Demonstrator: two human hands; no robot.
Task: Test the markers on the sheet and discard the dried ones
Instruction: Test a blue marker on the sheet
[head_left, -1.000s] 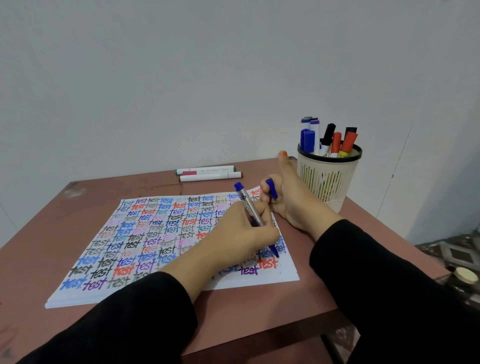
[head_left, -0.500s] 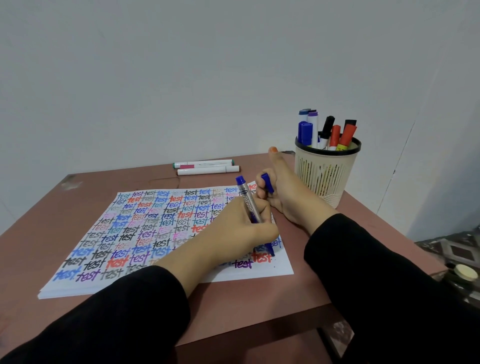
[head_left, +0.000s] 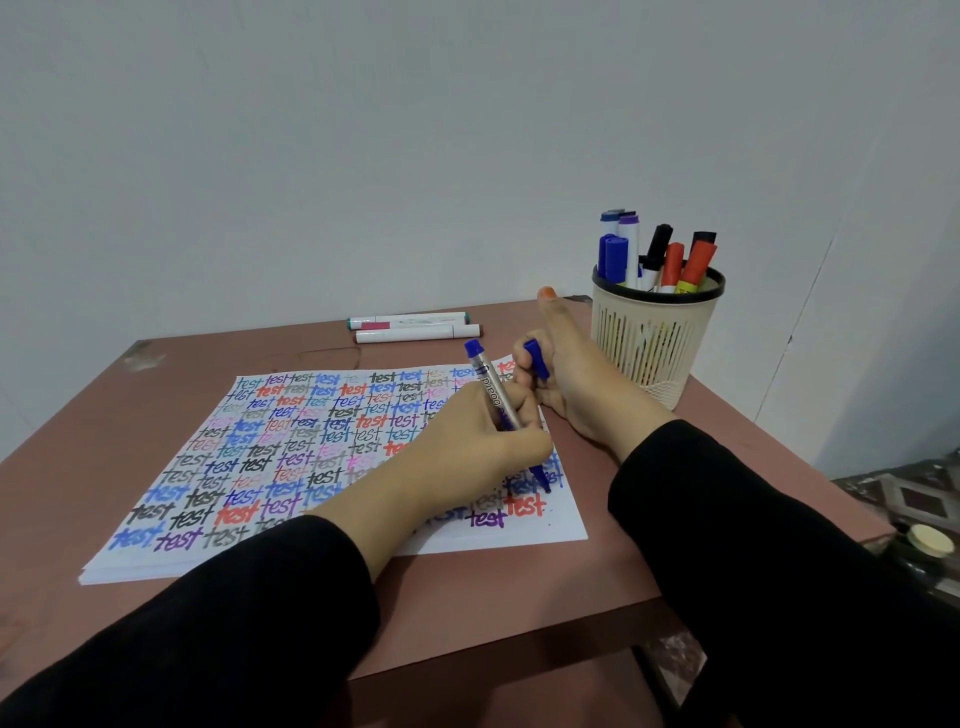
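Note:
A white sheet (head_left: 519, 535) full of coloured "test" words lies on the brown table (head_left: 78, 441). My left hand (head_left: 483, 447) grips a blue marker (head_left: 493, 389) with its tip down on the sheet's right side. To its right, my right hand (head_left: 582, 384) rests on the sheet's far right corner, thumb stretched up, fingers curled round the blue cap (head_left: 536, 358). A beige mesh cup (head_left: 649, 338) at the back right holds several capped markers (head_left: 670, 260) in blue, purple, black and orange.
Three white markers (head_left: 415, 327) lie side by side at the table's far edge, by the wall. On the tiled floor at the right stands a small jar with a cream lid (head_left: 932, 540). The table's front edge runs under my sleeves.
The view has shifted slightly. The blue marker's tip has crept a little across the sheet's right side. My right hand holds its place with the cap.

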